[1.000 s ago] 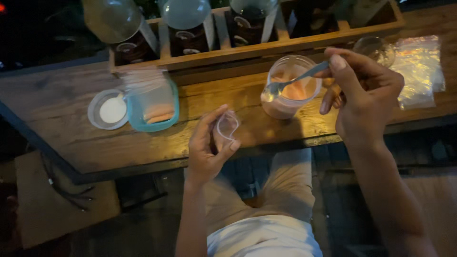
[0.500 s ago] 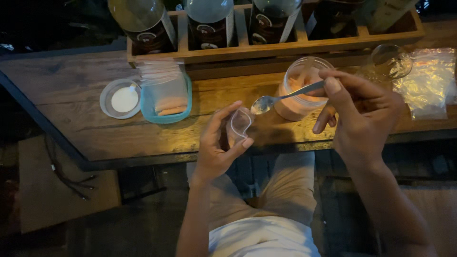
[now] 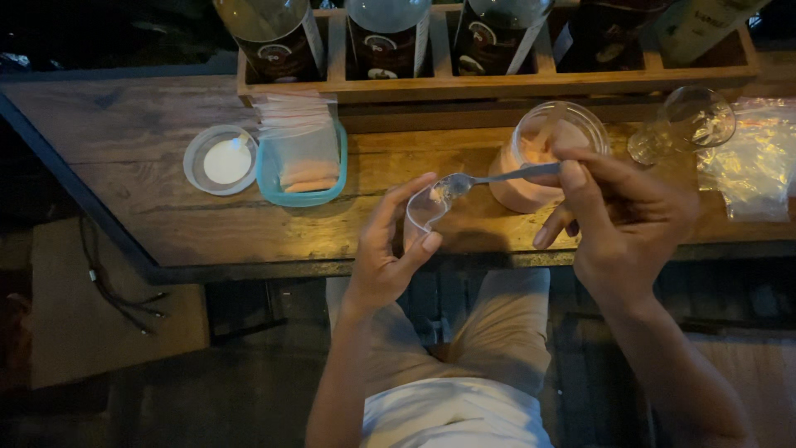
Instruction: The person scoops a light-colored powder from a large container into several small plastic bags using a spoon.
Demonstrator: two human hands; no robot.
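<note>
Wooden tabletop (image 3: 166, 224), dim and warmly lit, seen from above with the seated person's knees below its near edge.

Item 1. Left hand (image 3: 383, 257), at 6 o'clock of the table: thumb and fingers curled in a pinch around a small clear plastic bag (image 3: 424, 211), holding its mouth open just off the table edge. The bag looks light, thin, limp and slippery; judged best held at the rim by its two side seams, as here, so the opening stays spread.

Item 2. Right hand (image 3: 618, 220), at 4 o'clock: fingers closed in a pinch on the handle of a metal spoon (image 3: 489, 178). The spoon is stiff and light; its bowl sits at the bag's mouth. What lies in the bowl cannot be told.

Item 3. Clear jar (image 3: 543, 158), open, just behind the spoon at 1 o'clock of the bag: holds pale pinkish-orange powder. Looks rigid; possibly glass, so breakable.

Item 4. Teal-rimmed tub (image 3: 269, 178), at 10 o'clock of the bag: holds upright small clear bags, a band of the same pinkish stuff at their bottoms.

Item 5. Round white lid (image 3: 220, 159), flat, touching or just beside the tub at its 9 o'clock.

Item 6. Empty drinking glass (image 3: 688, 124), lying tilted at 2 o'clock.

Item 7. Heap of clear plastic bags (image 3: 754, 166), at 3 o'clock, near the glass.

Item 8. Wooden crate (image 3: 497, 83), along the far edge at 12 o'clock: compartments hold dark bottles (image 3: 390, 33), standing upright.
</note>
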